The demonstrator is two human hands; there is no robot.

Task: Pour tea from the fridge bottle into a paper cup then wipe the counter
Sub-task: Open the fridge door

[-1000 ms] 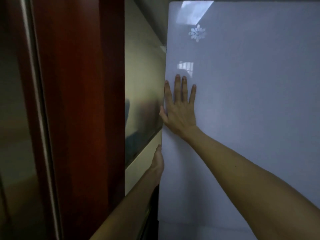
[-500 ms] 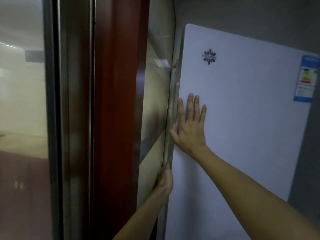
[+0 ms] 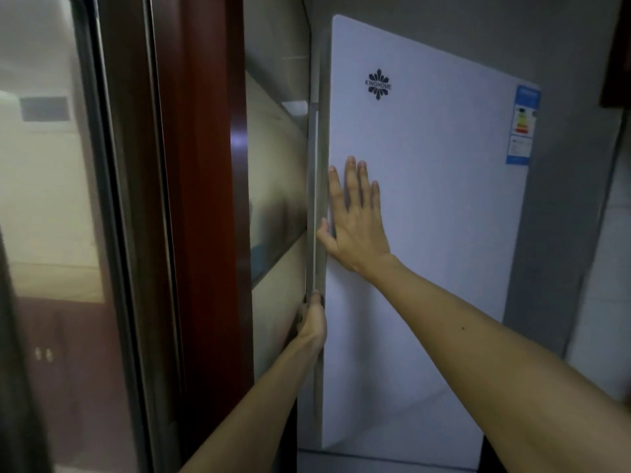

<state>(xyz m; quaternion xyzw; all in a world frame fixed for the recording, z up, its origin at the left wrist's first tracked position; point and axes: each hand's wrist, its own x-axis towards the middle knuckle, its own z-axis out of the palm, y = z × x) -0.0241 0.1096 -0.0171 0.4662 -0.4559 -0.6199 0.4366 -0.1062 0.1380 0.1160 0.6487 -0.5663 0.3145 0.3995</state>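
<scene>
Fridge [image 3: 426,233]: a white door filling the right of centre, set in a grey recess. I cannot tell whether it is fully closed or slightly ajar.
Glass [image 3: 44,216]: at far left, a pane showing a dim, blurred pale room.
Frame [image 3: 208,199]: a dark red wooden upright just right of the glass.
Panel [image 3: 276,199]: a glossy beige surface between the frame and the fridge, with hazy reflections.
Left hand [image 3: 312,322]: low on the door's left side, fingers curled round the grey edge strip [image 3: 316,165], grasping it.
Right hand [image 3: 356,223]: above the left hand, palm flat on the door face with fingers straight and spread, gripping nothing. The thumb lies at the edge strip.
Logo [image 3: 378,84]: a dark flower mark reading KINGHOME, upper left of the door.
Sticker [image 3: 524,124]: a blue-bordered energy label at the door's upper right corner.
Wall [image 3: 563,199]: plain grey, right of the fridge.
Tiles [image 3: 611,268]: pale, at far right.
</scene>
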